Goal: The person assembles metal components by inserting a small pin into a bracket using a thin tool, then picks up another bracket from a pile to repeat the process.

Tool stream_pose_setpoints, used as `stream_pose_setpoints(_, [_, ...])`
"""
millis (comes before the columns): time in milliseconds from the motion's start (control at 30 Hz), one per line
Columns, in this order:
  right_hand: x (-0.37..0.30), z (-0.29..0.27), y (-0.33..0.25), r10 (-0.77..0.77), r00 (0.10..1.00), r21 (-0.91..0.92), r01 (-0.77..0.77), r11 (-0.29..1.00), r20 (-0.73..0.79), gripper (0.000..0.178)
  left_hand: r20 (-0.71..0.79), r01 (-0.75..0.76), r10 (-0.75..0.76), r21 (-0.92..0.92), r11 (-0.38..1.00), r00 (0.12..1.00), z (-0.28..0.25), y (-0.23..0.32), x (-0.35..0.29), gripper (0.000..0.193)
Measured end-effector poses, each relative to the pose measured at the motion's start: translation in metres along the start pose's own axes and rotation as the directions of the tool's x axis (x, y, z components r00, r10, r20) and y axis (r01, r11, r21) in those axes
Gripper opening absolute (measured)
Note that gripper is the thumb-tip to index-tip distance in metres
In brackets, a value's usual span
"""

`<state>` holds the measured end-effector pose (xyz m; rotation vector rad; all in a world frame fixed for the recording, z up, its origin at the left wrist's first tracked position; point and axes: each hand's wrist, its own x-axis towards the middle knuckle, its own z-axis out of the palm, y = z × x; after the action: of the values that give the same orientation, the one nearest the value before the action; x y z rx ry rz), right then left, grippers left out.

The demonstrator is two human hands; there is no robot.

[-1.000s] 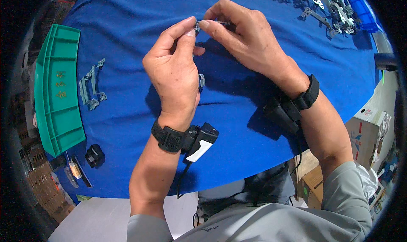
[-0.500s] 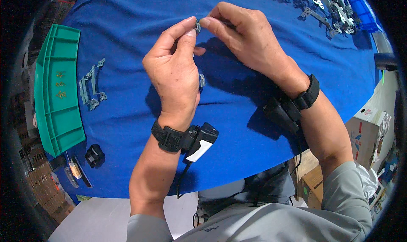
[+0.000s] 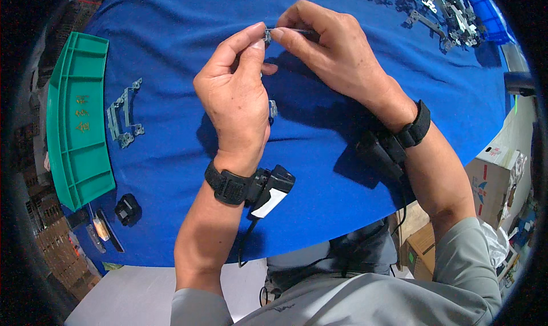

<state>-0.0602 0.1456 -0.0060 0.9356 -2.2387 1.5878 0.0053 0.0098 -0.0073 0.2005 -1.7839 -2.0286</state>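
Observation:
My left hand (image 3: 234,92) is closed, with thumb and forefinger pinching the end of a grey metal bracket (image 3: 273,108). Most of this bracket is hidden behind the palm, and its lower end shows beside the wrist. My right hand (image 3: 337,49) pinches a thin metal rod (image 3: 297,30) between thumb and forefinger. The rod's tip meets the bracket's end at my left fingertips. Too little of the rod shows to tell its exact kind. Two similar metal brackets (image 3: 123,116) lie together on the blue cloth (image 3: 314,194) to the left.
A green plastic tray (image 3: 85,86) with ribs lies at the left edge. Below it are a black block-shaped object (image 3: 127,209) and some slim tools (image 3: 103,229). Loose metal parts (image 3: 442,17) are heaped at the far right by a blue bin (image 3: 485,12).
The rod has come into view between my right thumb and forefinger, which have shifted slightly. My left hand and the bracket have barely moved.

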Motion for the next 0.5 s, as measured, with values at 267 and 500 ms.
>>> stream_pose_setpoints(267, [-0.0002,0.0014,0.0014,0.009,1.0,0.009,-0.008,1.0,-0.007,0.031,0.001,0.014,-0.014,0.002,1.0,1.0,0.0002,0.0011,-0.0008,0.018])
stream_pose_setpoints(500, [0.0015,-0.0052,-0.002,0.139,0.978,-0.165,-0.113,0.98,0.154,0.025,-0.006,-0.005,0.005,0.011,1.0,1.0,-0.0004,0.0004,-0.0002,0.017])
